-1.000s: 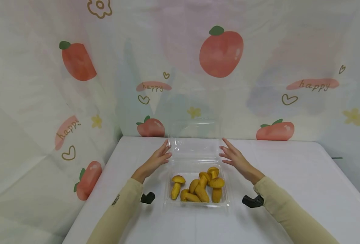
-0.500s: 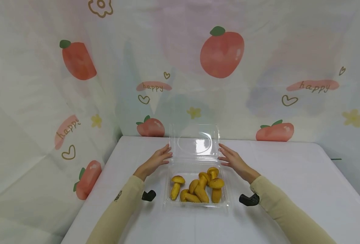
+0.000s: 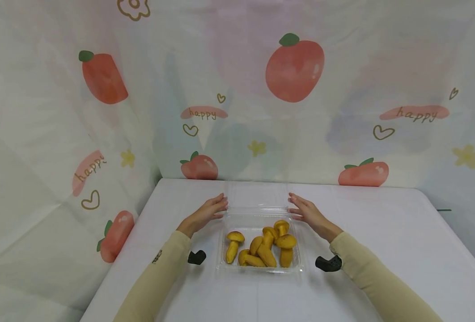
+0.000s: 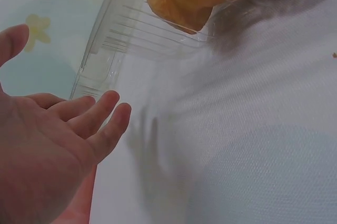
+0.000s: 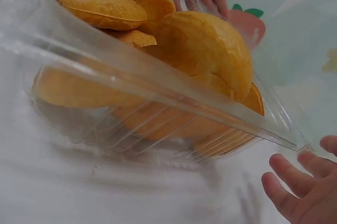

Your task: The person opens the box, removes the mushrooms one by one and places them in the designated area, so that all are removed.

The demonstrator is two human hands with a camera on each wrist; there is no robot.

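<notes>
A clear plastic clamshell box point(image 3: 261, 270) stands on the white table with its lid point(image 3: 257, 196) tipped back toward the wall. Several yellow-brown mushrooms point(image 3: 266, 257) lie in its base, and a single mushroom point(image 3: 232, 250) is by the left wall. My left hand point(image 3: 202, 215) is at the lid's left edge, fingers extended; in the left wrist view nothing is in its palm point(image 4: 47, 150). On the opposite side my right hand point(image 3: 311, 215) reaches to the lid's right edge with fingers spread, near the hinge corner in the right wrist view. Whether the fingertips touch the plastic I cannot tell.
The white-covered table point(image 3: 382, 250) extends to both sides of the box. A fabric backdrop point(image 3: 237, 58) with printed fruit rises directly behind it, and another fabric wall point(image 3: 32, 223) stands on the left. Black wrist mounts point(image 3: 328, 264) stick out below the sleeves.
The lid has swung back and down from upright to nearly flat. Both hands have dropped slightly with it, and the right has shifted a little left. The mushrooms have stayed in place.
</notes>
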